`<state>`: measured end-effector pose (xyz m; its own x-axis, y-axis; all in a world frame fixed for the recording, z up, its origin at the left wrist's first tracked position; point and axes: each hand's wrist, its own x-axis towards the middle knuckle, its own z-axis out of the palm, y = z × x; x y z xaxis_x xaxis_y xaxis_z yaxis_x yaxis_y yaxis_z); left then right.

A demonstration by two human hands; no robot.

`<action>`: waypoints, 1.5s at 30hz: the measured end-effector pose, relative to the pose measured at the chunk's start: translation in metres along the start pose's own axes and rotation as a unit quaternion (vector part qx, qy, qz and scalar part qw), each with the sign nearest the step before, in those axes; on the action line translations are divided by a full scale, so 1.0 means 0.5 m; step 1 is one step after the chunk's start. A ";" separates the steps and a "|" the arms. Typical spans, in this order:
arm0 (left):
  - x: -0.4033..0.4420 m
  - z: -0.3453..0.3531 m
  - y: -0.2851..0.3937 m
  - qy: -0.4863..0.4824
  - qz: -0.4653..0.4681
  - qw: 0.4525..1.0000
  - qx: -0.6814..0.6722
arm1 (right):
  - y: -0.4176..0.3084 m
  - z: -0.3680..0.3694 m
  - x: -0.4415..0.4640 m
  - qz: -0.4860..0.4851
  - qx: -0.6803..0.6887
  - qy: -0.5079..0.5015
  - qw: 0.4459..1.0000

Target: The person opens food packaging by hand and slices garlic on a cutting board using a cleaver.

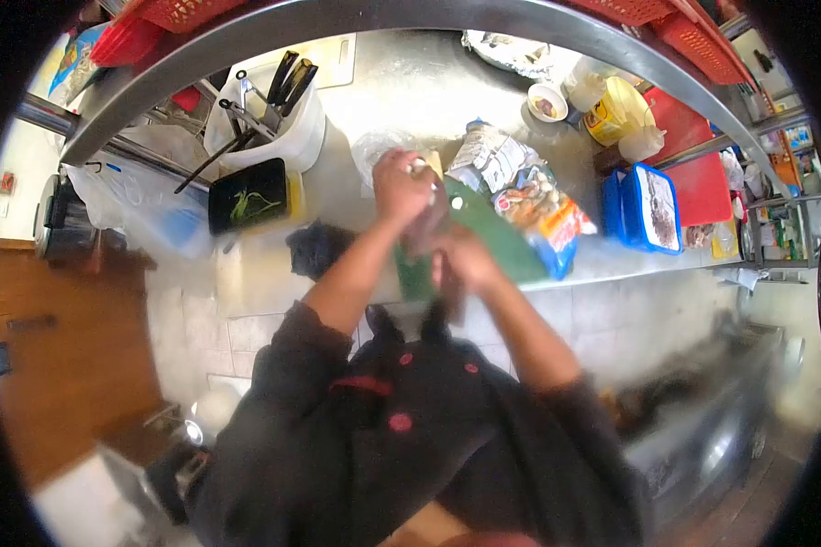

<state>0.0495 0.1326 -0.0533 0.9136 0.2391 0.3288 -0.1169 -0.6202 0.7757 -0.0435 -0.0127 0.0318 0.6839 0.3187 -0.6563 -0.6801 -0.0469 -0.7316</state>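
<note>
Above the green cutting board, my left hand is closed, with a small whitish bit showing at its fingers. What that piece is, I cannot make out. My right hand, blurred by motion, is closed around what looks like a broad-bladed knife. Its blurred blade reaches up beside my left hand, and its handle end points down toward my body. A printed plastic bag of mixed pale and orange food lies on the board's right side. Clear plastic wrap lies just behind my left hand.
A white tub with dark-handled utensils stands left, behind a black tray with green stems. A dark cloth lies near the front edge. Blue containers, a red board and a yellow tub are right. A metal rail arches overhead.
</note>
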 end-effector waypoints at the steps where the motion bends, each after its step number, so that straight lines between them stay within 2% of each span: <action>1: 0.034 0.006 -0.021 -0.015 -0.030 0.999 0.021 | -0.012 0.000 0.017 -0.004 -0.002 0.000 1.000; 2: 0.069 0.013 -0.039 -0.012 -0.028 0.999 0.019 | -0.018 -0.003 0.035 0.001 0.014 0.005 1.000; 3: 0.099 0.022 -0.060 -0.051 -0.051 0.996 0.053 | -0.021 -0.007 0.046 0.008 0.030 0.009 0.999; 4: 0.113 0.030 -0.078 -0.091 -0.075 0.989 0.087 | -0.019 -0.020 0.043 0.007 0.028 0.009 1.000; 5: 0.110 0.038 -0.097 -0.091 -0.076 0.989 0.086 | -0.011 -0.043 0.030 -0.015 -0.006 0.016 1.000; 7: 0.099 0.061 -0.121 -0.106 0.024 0.976 0.187 | 0.005 -0.096 -0.023 -0.060 -0.095 0.056 0.992; 8: 0.089 0.063 -0.113 -0.106 0.022 0.976 0.187 | 0.009 -0.127 -0.067 -0.076 -0.147 0.061 0.984; 10: 0.056 0.037 -0.065 0.007 0.135 0.975 0.176 | 0.029 -0.180 -0.149 -0.129 -0.228 0.113 0.958; 12: 0.008 0.009 0.026 -0.067 0.171 0.972 0.148 | 0.051 -0.229 -0.219 -0.070 -0.178 0.127 0.973; 14: -0.057 0.061 0.025 -0.179 0.157 0.961 0.144 | 0.111 -0.290 -0.245 -0.034 -0.175 0.139 0.974; 18: -0.113 0.137 0.009 -0.161 0.188 0.959 0.138 | 0.169 -0.323 -0.262 -0.037 -0.128 0.138 0.981; 19: -0.111 0.145 0.008 -0.186 0.174 0.955 0.152 | 0.184 -0.335 -0.249 -0.043 -0.129 0.136 0.981; 21: -0.107 0.142 0.018 -0.211 0.160 0.950 0.168 | 0.218 -0.353 -0.218 -0.041 -0.121 0.100 0.987; 24: -0.075 0.091 0.039 -0.193 0.146 0.965 0.105 | 0.223 -0.358 -0.196 -0.034 -0.097 0.059 0.993; 25: -0.043 0.070 0.035 -0.147 0.115 0.975 0.120 | 0.218 -0.360 -0.187 -0.017 -0.090 0.045 0.995; 26: -0.017 0.050 0.028 -0.099 0.084 0.983 0.132 | 0.211 -0.367 -0.178 -0.041 -0.130 0.011 0.991; 27: 0.004 0.031 0.023 -0.094 0.092 0.983 0.130 | 0.213 -0.370 -0.165 -0.050 -0.132 0.014 0.990; 29: 0.046 0.010 0.005 -0.070 0.075 0.964 0.243 | 0.207 -0.363 -0.141 -0.039 -0.096 -0.002 0.995; 30: 0.052 0.022 -0.001 -0.061 0.126 0.969 0.205 | 0.201 -0.353 -0.135 -0.032 -0.119 0.042 0.992; 31: 0.047 0.034 0.018 -0.111 0.145 0.964 0.192 | 0.213 -0.353 -0.116 -0.038 -0.116 0.045 0.992; 33: 0.007 0.091 0.031 -0.212 0.161 0.953 0.141 | 0.255 -0.369 -0.072 -0.033 -0.017 0.025 0.999; 34: -0.010 0.137 0.020 -0.256 0.162 0.948 0.099 | 0.238 -0.366 -0.082 -0.030 -0.118 0.020 0.992; 35: -0.011 0.165 0.036 -0.287 0.164 0.933 0.141 | 0.301 -0.393 -0.035 -0.073 -0.137 0.001 0.988; 36: -0.011 0.187 0.053 -0.316 0.164 0.917 0.183 | 0.287 -0.371 -0.054 -0.089 -0.109 0.030 0.990; 37: 0.005 0.188 0.090 -0.341 0.153 0.903 0.215 | 0.272 -0.370 -0.063 -0.043 -0.168 0.050 0.984; 38: 0.017 0.184 0.115 -0.366 0.139 0.886 0.248 | 0.279 -0.369 -0.061 -0.066 -0.154 0.053 0.985; 39: 0.029 0.195 0.105 -0.346 0.141 0.895 0.244 | 0.244 -0.342 -0.096 -0.061 -0.096 0.064 0.991; 40: 0.039 0.221 0.077 -0.274 0.205 0.912 0.227 | 0.261 -0.354 -0.078 -0.127 -0.136 0.019 0.982; 41: 0.054 0.240 0.065 -0.203 0.267 0.919 0.206 | 0.255 -0.348 -0.082 -0.082 -0.099 0.037 0.991; 42: 0.081 0.253 0.073 -0.294 0.206 0.896 0.262 | 0.249 -0.340 -0.084 -0.037 -0.061 0.059 0.996; 43: 0.100 0.256 0.082 -0.288 0.205 0.900 0.254 | 0.256 -0.341 -0.078 -0.037 -0.071 0.064 0.995; 45: 0.124 0.252 0.093 -0.339 0.232 0.874 0.260 | 0.292 -0.345 -0.061 -0.029 0.082 0.071 0.994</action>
<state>0.1499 0.0245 -0.0647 0.8558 -0.5172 0.0116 -0.5048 -0.8301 0.2368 -0.1180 -0.1925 -0.0869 0.7450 0.1799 -0.6423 -0.6650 0.1259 -0.7361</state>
